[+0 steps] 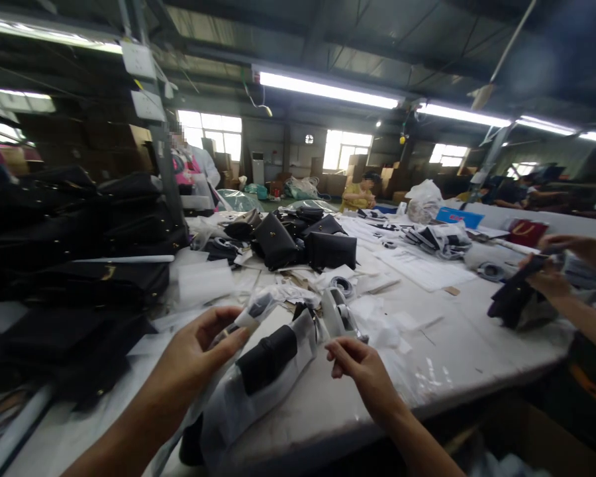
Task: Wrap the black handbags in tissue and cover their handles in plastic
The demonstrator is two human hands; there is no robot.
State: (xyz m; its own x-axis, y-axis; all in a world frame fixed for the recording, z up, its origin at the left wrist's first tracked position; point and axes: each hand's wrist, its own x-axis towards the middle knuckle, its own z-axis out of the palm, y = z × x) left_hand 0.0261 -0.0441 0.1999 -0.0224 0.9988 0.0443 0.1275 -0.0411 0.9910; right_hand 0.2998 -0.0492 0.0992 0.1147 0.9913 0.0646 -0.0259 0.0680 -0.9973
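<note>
A black bag half wrapped in white tissue and clear plastic [265, 371] lies on the white table [442, 358] in front of me. My left hand [198, 354] pinches the upper edge of that wrapping between thumb and fingers. My right hand [360, 368] is closed in a pinch just right of the wrapped bag, below a tape dispenser [340, 317]. What its fingertips hold is too small to make out.
Stacks of black bags [69, 265] fill the left side. A pile of black bags [298, 242] and paper sheets sits mid-table. A co-worker's hands [551, 271] at the right hold a black bag [514, 298]. Other people stand and sit farther back.
</note>
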